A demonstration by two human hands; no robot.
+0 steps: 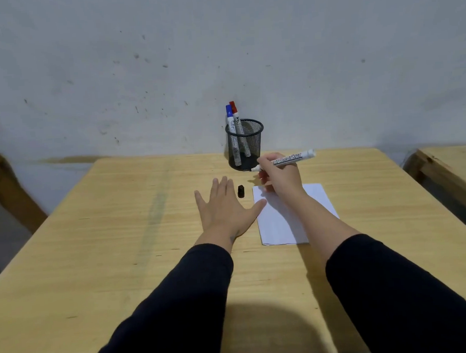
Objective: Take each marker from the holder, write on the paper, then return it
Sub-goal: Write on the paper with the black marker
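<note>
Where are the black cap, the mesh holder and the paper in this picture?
black cap [241, 191], head view, middle of the cap standing on the table.
mesh holder [249, 148], head view, front mesh wall.
paper [279, 225], head view, bare white area between the arms.

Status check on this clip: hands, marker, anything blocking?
Right hand gripping uncapped marker above paper. Left hand flat, open, beside black cap. Two markers in holder. Nothing blocking.
</note>
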